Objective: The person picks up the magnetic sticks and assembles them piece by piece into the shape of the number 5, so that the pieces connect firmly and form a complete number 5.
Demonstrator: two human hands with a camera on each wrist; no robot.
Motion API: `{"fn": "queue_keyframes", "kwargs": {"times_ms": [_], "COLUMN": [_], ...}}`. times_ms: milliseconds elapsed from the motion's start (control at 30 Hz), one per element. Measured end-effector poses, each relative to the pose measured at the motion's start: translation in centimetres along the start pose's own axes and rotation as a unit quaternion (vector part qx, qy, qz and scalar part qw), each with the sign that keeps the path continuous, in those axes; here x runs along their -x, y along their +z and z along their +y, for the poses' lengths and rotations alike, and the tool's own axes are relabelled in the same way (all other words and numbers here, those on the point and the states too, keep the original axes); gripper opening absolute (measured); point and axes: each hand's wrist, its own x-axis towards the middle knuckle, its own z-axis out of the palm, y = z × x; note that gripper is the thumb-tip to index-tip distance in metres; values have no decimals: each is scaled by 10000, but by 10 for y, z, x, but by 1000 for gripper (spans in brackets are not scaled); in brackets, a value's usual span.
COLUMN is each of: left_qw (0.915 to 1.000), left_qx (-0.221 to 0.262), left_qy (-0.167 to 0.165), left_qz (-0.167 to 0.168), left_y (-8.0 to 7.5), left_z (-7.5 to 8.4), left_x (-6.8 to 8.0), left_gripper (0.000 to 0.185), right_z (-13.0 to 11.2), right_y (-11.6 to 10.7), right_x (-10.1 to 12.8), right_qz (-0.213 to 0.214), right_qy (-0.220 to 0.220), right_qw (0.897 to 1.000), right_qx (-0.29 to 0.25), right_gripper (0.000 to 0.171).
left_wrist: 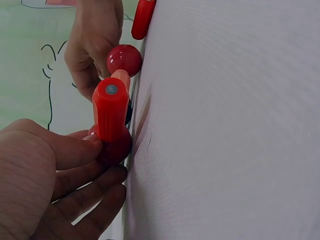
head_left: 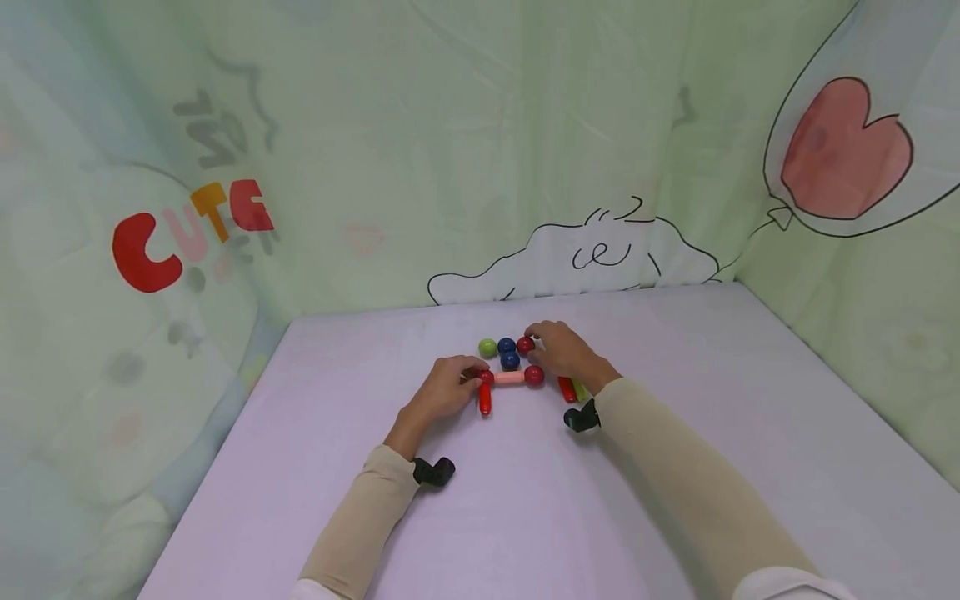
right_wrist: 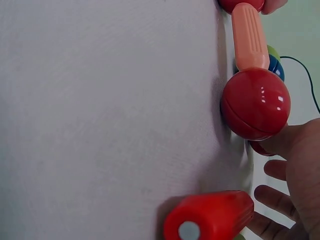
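My left hand pinches a red ball between thumb and fingers. A red rod with a metal disc on its end joins this ball and points toward me. From the same ball a pink rod runs right to a second red ball. Behind that one, my right hand grips another red ball with thumb and forefinger. Its other fingers are spread in the right wrist view, and the gripped ball is mostly hidden there.
A green ball and two blue balls sit behind the pink rod. Below my right wrist lie a loose red rod and a green rod. A printed curtain rises behind the lilac tabletop.
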Motion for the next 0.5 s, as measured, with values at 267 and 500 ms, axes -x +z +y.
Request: {"fn": "queue_keyframes", "kwargs": {"times_ms": [267, 500], "left_qw": [9999, 9998], "left_qx": [120, 181], "left_qy": [-33, -51], "left_qz": [25, 82], "left_y": [0, 2], "left_z": [-1, -4], "left_x": [0, -1], "left_gripper": [28, 27], "right_z": [-3, -4], "right_y": [2, 6], "right_x": [-2, -2], "right_qz": [-26, -4], "right_qy": [-92, -10], "right_qw": [9999, 10000], "right_qx": [-58, -85], "right_gripper": [50, 43]}}
